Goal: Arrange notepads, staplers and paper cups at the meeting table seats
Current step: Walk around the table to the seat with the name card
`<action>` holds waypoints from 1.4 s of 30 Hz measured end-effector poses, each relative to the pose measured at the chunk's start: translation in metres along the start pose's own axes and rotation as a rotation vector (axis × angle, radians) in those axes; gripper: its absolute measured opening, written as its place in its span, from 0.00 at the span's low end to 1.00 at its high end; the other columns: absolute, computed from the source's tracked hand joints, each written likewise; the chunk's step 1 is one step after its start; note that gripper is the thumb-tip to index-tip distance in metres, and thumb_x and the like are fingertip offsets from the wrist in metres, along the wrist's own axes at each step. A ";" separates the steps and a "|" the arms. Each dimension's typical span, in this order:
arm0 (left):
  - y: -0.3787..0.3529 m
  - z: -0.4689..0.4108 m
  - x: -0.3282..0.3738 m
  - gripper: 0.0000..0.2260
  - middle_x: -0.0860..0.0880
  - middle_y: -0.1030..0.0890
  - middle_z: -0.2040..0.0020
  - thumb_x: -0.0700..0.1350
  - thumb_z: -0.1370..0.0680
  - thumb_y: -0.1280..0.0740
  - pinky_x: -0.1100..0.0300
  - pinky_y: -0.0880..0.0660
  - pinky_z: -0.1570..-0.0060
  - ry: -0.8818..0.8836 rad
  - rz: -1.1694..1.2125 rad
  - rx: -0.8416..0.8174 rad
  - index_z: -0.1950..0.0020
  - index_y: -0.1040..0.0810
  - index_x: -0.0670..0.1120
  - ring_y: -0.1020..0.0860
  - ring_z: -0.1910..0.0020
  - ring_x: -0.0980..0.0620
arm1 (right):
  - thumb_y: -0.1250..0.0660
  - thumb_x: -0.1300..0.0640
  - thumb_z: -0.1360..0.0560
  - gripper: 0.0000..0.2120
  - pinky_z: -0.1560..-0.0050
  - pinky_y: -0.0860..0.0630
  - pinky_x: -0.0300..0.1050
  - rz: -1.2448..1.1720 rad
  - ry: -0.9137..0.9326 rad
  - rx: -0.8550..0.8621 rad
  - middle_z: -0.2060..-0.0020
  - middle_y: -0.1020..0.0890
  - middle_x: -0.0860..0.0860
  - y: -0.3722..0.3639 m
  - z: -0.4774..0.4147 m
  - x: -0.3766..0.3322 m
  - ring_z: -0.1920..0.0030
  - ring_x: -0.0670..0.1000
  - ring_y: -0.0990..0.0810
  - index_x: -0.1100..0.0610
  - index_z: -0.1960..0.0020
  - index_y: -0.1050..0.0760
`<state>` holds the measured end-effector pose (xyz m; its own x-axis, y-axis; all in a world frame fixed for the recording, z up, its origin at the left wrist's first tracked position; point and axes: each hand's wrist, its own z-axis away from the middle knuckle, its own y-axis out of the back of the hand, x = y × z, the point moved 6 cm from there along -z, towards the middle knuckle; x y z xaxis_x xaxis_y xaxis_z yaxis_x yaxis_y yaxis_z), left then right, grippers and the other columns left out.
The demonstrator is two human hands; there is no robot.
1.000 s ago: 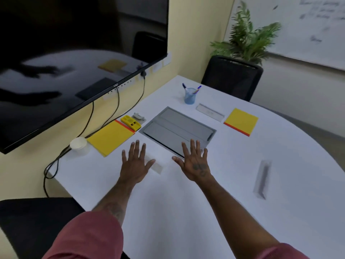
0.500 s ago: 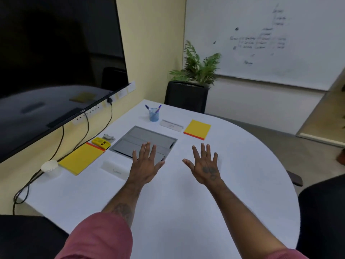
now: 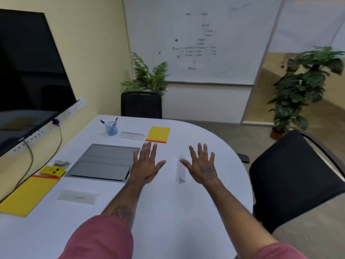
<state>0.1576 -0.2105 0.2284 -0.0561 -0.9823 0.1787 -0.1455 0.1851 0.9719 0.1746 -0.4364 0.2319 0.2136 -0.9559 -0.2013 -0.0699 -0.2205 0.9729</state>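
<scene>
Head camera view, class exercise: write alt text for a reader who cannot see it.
Both hands, left hand and right hand, are spread open and empty above a white meeting table. On it lie two yellow notepads, a yellow stapler, a grey floor-box cover, name cards and a pen cup.

I see my left hand (image 3: 147, 165) and right hand (image 3: 202, 165) stretched forward, palms down, fingers spread, holding nothing.
</scene>
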 end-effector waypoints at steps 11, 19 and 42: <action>-0.016 -0.029 0.117 0.35 0.49 0.63 0.19 0.68 0.20 0.55 0.43 0.63 0.25 -0.334 0.041 -0.041 0.20 0.64 0.52 0.65 0.21 0.50 | 0.66 0.28 0.26 0.42 0.26 0.56 0.66 0.102 -0.364 0.075 0.20 0.56 0.58 0.030 0.074 0.101 0.21 0.60 0.62 0.49 0.20 0.56; -0.037 -0.015 0.266 0.36 0.48 0.61 0.19 0.69 0.21 0.56 0.42 0.63 0.25 -0.635 0.066 -0.082 0.19 0.60 0.52 0.63 0.20 0.49 | 0.67 0.27 0.28 0.43 0.25 0.57 0.66 0.121 -0.631 0.138 0.20 0.55 0.58 0.069 0.167 0.194 0.21 0.59 0.61 0.50 0.20 0.55; -0.088 0.133 0.631 0.37 0.46 0.60 0.19 0.70 0.22 0.59 0.40 0.60 0.23 -0.973 0.103 -0.135 0.19 0.61 0.50 0.62 0.20 0.48 | 0.69 0.24 0.30 0.45 0.26 0.63 0.64 0.120 -0.934 0.162 0.21 0.59 0.58 0.137 0.434 0.467 0.22 0.58 0.65 0.48 0.20 0.56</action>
<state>0.0040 -0.8425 0.2350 -0.8589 -0.4983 0.1181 0.0162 0.2042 0.9788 -0.1582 -0.9975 0.2212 -0.6633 -0.7266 -0.1791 -0.1899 -0.0681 0.9794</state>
